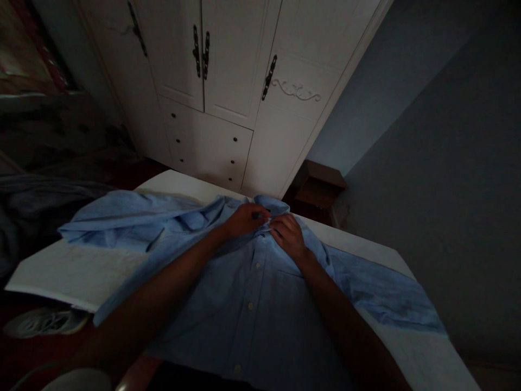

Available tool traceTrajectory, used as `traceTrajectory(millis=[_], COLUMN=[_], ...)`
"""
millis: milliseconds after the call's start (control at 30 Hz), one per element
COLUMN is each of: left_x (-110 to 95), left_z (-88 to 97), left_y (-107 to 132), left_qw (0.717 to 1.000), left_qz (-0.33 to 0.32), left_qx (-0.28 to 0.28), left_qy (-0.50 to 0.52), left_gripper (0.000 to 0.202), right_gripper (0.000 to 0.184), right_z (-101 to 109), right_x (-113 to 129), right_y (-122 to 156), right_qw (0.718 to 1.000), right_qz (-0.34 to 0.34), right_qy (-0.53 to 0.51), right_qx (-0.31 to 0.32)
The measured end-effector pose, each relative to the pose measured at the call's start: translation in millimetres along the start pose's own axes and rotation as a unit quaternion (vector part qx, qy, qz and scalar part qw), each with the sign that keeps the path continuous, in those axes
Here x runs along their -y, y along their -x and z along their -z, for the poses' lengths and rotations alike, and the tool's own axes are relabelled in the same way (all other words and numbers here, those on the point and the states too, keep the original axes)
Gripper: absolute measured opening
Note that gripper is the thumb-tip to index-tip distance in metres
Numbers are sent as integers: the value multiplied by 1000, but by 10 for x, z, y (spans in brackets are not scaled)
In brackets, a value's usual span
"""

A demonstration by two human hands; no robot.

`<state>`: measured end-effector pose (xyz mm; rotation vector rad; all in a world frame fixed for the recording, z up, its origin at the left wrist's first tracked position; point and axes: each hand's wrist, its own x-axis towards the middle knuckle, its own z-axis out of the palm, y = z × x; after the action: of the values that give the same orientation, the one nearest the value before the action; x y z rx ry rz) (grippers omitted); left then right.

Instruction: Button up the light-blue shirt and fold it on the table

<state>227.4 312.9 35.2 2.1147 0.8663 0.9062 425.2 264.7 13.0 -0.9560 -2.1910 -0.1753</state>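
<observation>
A blue long-sleeved button-up shirt [228, 282] lies front side up on a white table [366, 239], its sleeves spread to left and right. Both of my hands meet at its collar [272, 204]. My left hand [246, 219] pinches the collar front from the left, thumb and fingers close together. From the right, my right hand [288, 233] grips the cloth at the same spot with bent fingers. The fingertips cover the top button area. Below them, several pale buttons run down the front placket, which looks closed. The shirt's lower hem hangs toward me.
Behind the table stands a white wardrobe [211, 136] with dark handles and small drawer knobs. A brown wooden cabinet [321, 182] sits by the grey wall. Dark cloth [24, 217] is heaped at the left. A shoe [46, 322] rests on the red floor at lower left.
</observation>
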Motion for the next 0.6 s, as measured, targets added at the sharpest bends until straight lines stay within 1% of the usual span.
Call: traceTrajectory(millis=[100,200,300,400,500,600], left_x=[-42,-75,-83,-70,-64,-83], left_z=[20,37,46,46,44,48], left_y=[11,14,11,15,33,56], left_qw=[999,998,996,994,991,985], left_qz=[-24,-38,-35,-35,-54,-70], left_qx=[16,22,32,44,49,64], left_qy=[-18,-38,-73,-94,-110,-146], left_gripper=[18,16,15,21,28,26], right_gripper=[13,12,12,15,16,18], right_z=[-4,-9,-10,-9,-9,-11], right_x=[-1,-5,-13,-23,-30,-31], right_y=[17,28,35,39,39,34], right_qw=[1000,999,999,999,999,999], right_qz=[-4,-27,-46,-47,-35,-51], right_qy=[6,10,13,19,17,11], right_qx=[-16,-22,-18,-12,-13,-4])
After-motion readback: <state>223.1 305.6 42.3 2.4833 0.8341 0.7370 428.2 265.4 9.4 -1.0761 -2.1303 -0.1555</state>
